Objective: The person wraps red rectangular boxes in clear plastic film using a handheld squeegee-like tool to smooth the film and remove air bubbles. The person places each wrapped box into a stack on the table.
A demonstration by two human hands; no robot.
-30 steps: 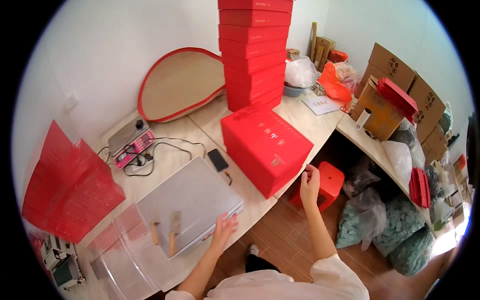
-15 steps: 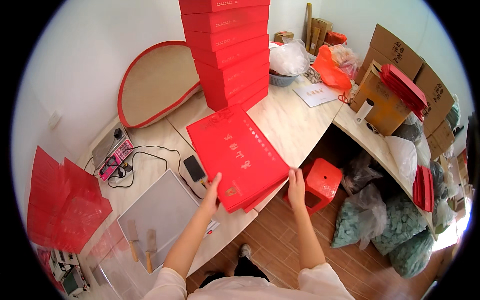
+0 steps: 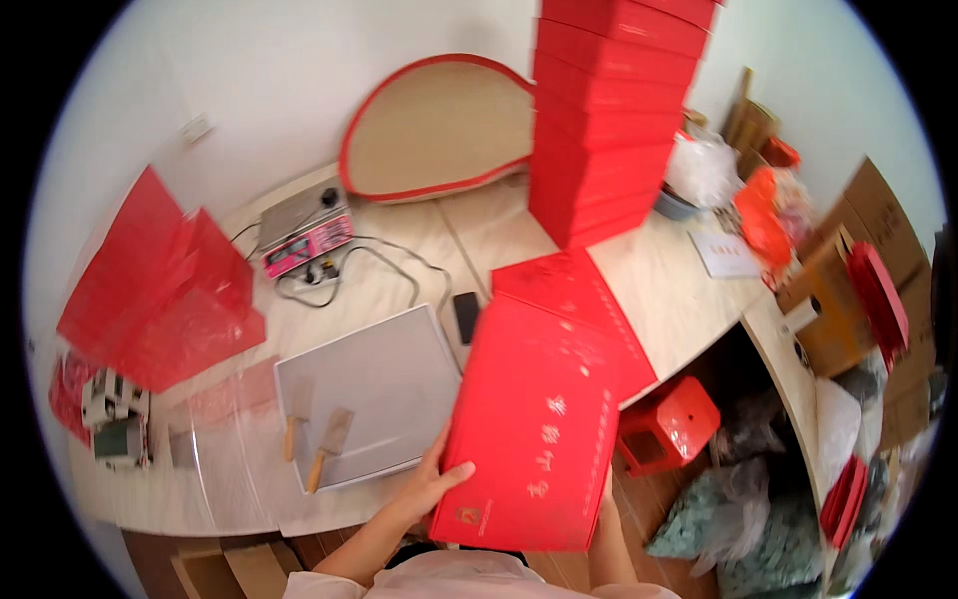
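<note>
In the lower middle of the frame we hold a flat red gift box lid [image 3: 539,429] tilted up toward us, our left hand [image 3: 431,486] gripping its left edge with the thumb lying across the red face. Our right hand [image 3: 605,487] is almost wholly hidden behind the lid's right edge, so we cannot tell how it is closed, though it seems to bear that side. Just above the lid another flat red box [image 3: 574,299] lies on the pale table [image 3: 689,299], below the tall stack of red boxes [image 3: 614,110] at upper centre, and left of the lid a grey tray [image 3: 384,384] holds two wooden-handled scrapers [image 3: 317,444].
</note>
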